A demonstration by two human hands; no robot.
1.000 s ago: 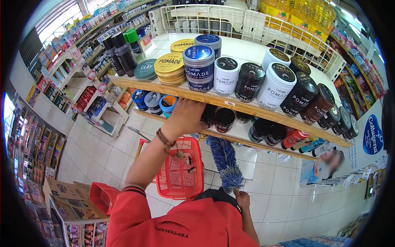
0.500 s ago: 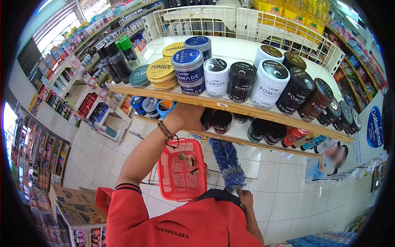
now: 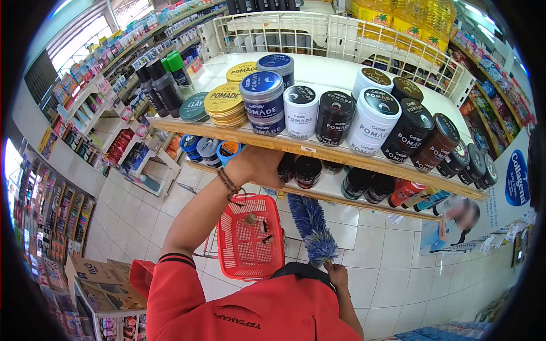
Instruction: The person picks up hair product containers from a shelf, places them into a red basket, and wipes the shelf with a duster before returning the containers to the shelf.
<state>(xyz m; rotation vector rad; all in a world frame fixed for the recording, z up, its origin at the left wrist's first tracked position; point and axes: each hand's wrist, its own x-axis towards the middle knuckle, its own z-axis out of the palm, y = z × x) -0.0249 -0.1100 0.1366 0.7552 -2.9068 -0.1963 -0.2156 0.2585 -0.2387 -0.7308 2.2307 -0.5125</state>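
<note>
My left hand (image 3: 255, 166), with a brown beaded bracelet at the wrist, reaches onto the lower shelf. Its fingers are hidden under the upper shelf's edge, beside dark jars (image 3: 307, 170); whether it grips one does not show. An orange-and-blue jar (image 3: 228, 150) sits just left of it. My right hand (image 3: 336, 275) is closed round the handle of a blue feather duster (image 3: 311, 227), which points up toward the shelf. Above, on the upper shelf (image 3: 409, 161), stand pomade tins and jars, among them a yellow tin (image 3: 223, 105) and a white jar (image 3: 373, 120).
A red shopping basket (image 3: 226, 244) with a few small items inside is below my left arm. White wire racks (image 3: 392, 57) border the shelf's back, with yellow oil bottles (image 3: 409, 25) behind. At lower left stands a cardboard box (image 3: 94, 270); a Collagena sign (image 3: 516, 176) is at right.
The view has shifted slightly, so the upper shelf and its jars appear a little lower. Both hands stay in nearly the same places, my right still on the duster.
</note>
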